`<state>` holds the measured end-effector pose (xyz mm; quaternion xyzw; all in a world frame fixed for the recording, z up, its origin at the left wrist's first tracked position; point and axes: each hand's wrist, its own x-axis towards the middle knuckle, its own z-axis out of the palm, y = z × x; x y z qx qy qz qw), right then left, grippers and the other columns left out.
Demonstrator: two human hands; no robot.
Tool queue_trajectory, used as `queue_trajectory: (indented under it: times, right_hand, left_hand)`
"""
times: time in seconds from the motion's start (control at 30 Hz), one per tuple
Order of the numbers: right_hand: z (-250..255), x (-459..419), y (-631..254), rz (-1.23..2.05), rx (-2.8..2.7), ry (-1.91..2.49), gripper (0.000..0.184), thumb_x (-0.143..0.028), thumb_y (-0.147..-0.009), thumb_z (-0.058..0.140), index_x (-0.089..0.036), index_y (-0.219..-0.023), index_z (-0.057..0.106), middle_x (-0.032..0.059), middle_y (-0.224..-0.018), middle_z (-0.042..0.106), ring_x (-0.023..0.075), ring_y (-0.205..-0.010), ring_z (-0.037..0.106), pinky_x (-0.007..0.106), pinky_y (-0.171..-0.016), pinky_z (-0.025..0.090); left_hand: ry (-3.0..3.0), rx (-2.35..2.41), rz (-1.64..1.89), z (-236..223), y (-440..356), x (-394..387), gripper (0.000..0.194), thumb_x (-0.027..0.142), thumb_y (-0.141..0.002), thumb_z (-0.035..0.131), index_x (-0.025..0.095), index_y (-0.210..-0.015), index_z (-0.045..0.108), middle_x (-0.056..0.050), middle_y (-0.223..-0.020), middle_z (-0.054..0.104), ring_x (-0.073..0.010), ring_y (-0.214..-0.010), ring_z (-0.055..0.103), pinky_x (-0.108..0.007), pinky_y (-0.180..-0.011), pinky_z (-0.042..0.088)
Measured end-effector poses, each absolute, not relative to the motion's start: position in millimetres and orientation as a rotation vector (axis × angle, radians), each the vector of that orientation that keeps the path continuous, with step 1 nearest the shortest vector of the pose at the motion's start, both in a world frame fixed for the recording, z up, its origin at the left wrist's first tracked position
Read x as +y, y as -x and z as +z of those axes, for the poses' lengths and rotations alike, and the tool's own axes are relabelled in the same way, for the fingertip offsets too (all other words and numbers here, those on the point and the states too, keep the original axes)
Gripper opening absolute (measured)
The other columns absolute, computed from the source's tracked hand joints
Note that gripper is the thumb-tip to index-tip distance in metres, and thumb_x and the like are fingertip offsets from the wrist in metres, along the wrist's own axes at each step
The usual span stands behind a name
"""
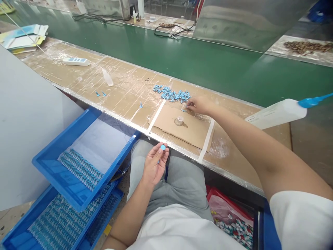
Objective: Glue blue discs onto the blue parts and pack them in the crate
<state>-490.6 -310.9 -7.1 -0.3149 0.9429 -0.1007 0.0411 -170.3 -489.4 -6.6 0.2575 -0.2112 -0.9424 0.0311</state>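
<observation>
My left hand (155, 163) is above my lap, its fingers closed on a small round blue piece (162, 147) with a flat disc face turned up. On the bench, my right hand (197, 105) is at the right end of a pile of small blue parts (170, 93). Its fingertips are pinched by a single blue part (184, 110); whether they grip one is too small to make out. In front of that hand a small clear cup (179, 120) stands on a cardboard sheet (166, 119) taped to the bench.
Blue trays (52, 151) with rows of blue parts are stacked at lower left. A white bottle (278, 113) with a blue nozzle leans in from the right. A small dropper bottle (107, 77) lies left on the bench. Behind runs a green conveyor belt (145, 48). A red bin (229, 205) is below.
</observation>
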Motion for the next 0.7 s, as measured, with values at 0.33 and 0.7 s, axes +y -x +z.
queue_trajectory:
  times: [0.33,0.7]
  right_hand:
    - [-18,-285,465,-0.855,2.846,0.934,0.019,-0.029,-0.079,0.064,-0.017,-0.091,0.072,0.0079,-0.086,0.073,0.0183,-0.072,0.064,0.031,-0.070,0.050]
    - [-15,-315,377,-1.811,2.785,0.746,0.026,-0.040,-0.077,0.074,-0.022,-0.095,0.077,0.0040,-0.086,0.076,0.0149,-0.068,0.067,0.027,-0.063,0.055]
  left_hand:
    - [-0.751,-0.687,-2.908,-9,172,-488,0.022,0.013,-0.075,0.077,0.013,-0.097,0.075,-0.007,-0.100,0.076,-0.0094,-0.085,0.072,-0.017,-0.081,0.058]
    - [-0.704,-0.683,-3.015,-11,173,-479,0.023,0.013,-0.073,0.079,0.014,-0.096,0.075,-0.006,-0.098,0.077,-0.0099,-0.083,0.073,-0.017,-0.080,0.058]
